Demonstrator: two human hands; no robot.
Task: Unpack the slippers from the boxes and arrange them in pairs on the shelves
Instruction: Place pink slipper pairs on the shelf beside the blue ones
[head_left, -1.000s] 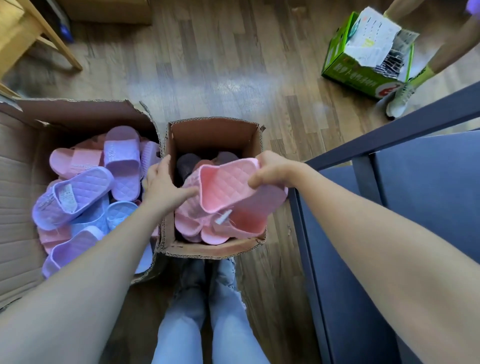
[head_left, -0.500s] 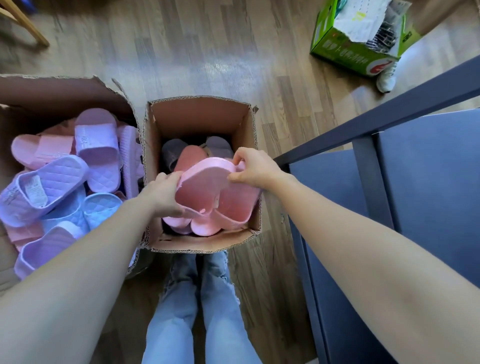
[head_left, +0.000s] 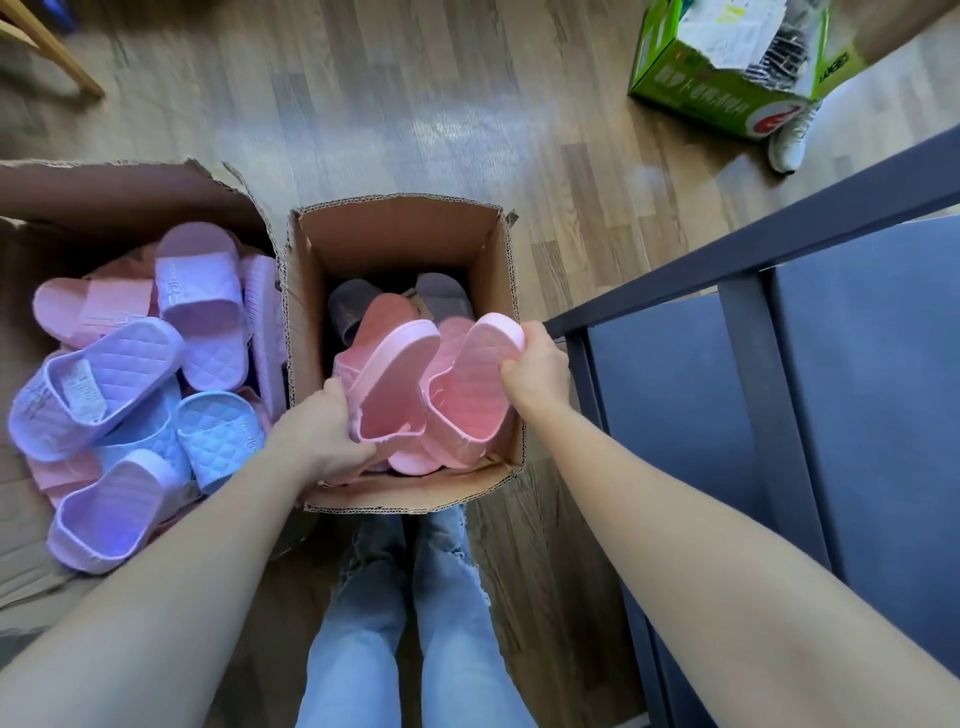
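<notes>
We stood on a wood floor, facing down. A dark shelf occupied the right side. A big box lay at left, holding lilac, pink and blue slippers. A small box stood just beside it, in front of our legs, with grey and pink slippers inside. A green box sat at the far right, next to a white shoe. Over the small box we held two pink slippers, apart from each other. Our left hand had its fingers closed on the left slipper, sole up. Our right hand gripped the right slipper at one end.
</notes>
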